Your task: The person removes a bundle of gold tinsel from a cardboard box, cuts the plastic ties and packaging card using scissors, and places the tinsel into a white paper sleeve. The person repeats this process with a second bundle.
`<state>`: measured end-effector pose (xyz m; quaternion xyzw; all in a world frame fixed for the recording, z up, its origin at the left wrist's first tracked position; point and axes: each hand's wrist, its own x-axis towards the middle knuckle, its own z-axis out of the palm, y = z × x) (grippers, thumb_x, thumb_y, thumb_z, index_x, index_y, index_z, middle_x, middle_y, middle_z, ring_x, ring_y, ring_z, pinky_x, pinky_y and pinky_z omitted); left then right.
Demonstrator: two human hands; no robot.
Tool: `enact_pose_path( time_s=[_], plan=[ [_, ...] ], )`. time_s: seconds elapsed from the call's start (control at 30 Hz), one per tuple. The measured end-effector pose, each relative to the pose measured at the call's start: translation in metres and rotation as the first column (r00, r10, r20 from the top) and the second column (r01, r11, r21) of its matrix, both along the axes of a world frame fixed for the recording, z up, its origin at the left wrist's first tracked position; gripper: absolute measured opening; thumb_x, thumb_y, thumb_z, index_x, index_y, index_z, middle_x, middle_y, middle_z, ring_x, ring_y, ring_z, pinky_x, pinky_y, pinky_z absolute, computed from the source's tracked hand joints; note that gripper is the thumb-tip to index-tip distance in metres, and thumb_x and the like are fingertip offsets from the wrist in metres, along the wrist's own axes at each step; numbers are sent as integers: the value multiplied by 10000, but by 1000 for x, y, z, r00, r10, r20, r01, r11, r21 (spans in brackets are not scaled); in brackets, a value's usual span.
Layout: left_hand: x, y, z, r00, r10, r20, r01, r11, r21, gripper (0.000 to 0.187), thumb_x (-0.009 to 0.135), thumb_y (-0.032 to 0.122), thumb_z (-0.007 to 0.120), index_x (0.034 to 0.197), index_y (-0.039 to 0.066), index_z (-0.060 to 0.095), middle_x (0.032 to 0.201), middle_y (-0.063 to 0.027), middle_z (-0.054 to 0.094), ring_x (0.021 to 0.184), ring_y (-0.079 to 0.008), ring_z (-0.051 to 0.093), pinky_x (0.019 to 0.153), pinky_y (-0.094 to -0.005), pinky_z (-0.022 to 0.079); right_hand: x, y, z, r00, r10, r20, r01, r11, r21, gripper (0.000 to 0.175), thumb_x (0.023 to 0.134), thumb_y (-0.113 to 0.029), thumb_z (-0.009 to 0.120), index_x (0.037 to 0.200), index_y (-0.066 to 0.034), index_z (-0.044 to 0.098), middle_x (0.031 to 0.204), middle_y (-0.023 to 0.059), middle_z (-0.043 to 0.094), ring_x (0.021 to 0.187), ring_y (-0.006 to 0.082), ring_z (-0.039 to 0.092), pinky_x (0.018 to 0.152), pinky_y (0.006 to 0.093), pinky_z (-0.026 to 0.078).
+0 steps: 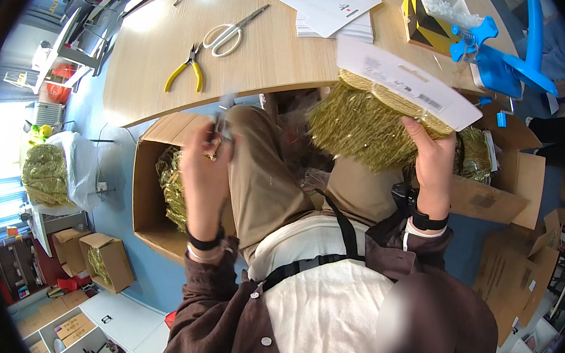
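Note:
My right hand [428, 154] holds a white printed card [406, 86] with gold tinsel fringe [363, 123] fastened along it by its braided gold edge; the fringe hangs over my right knee. My left hand [207, 170], blurred, is raised over an open cardboard box and grips a small dark tool [220, 128] with a pale upper end; its kind cannot be made out. Inside that box [146, 205] at my left lies shiny gold tinsel [175, 187]. On the wooden table [268, 49] lie pliers with yellow handles [193, 70] and white-handled scissors [227, 35].
White cards [328, 4] lie stacked on the table. Beside them stand a yellow-black box of white bits [429, 23] and a blue clamped device [498, 69]. An open carton [487, 199] with packed tinsel is at my right. The table edge runs just beyond my knees.

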<state>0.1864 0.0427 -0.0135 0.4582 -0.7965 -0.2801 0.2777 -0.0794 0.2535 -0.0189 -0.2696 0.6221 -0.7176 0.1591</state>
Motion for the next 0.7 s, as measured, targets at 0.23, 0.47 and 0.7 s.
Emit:
enact_pose_path(
  time_s=[0.23, 0.47, 0.7],
  plan=[
    [30, -150, 9, 931, 253, 262, -168, 936, -309, 378, 854, 277, 772, 1032, -48, 699, 889, -194, 720, 808, -300, 709, 760, -381, 519, -5, 1, -5, 969, 34, 244, -7, 994, -109, 392, 896, -65, 754, 1260, 7, 627, 1224, 78, 673, 1102, 164, 608, 970, 314, 462],
    [28, -230, -1, 856, 325, 403, -111, 875, -470, 523, 803, 474, 786, 975, -16, 727, 886, -205, 733, 863, -385, 708, 766, -450, 529, -8, -1, -1, 976, -14, 216, 31, 996, -79, 398, 888, -80, 766, 1253, 4, 630, 1216, 79, 673, 1096, 173, 607, 980, 318, 451],
    [31, -255, -11, 812, 316, 491, -83, 895, -439, 371, 912, 421, 673, 1008, 76, 770, 973, -193, 729, 952, -366, 689, 836, -453, 515, -17, 2, 1, 974, -39, 223, 64, 992, -107, 439, 883, -108, 778, 1278, -13, 613, 1229, 75, 653, 1122, 175, 586, 981, 317, 436]
  ],
)
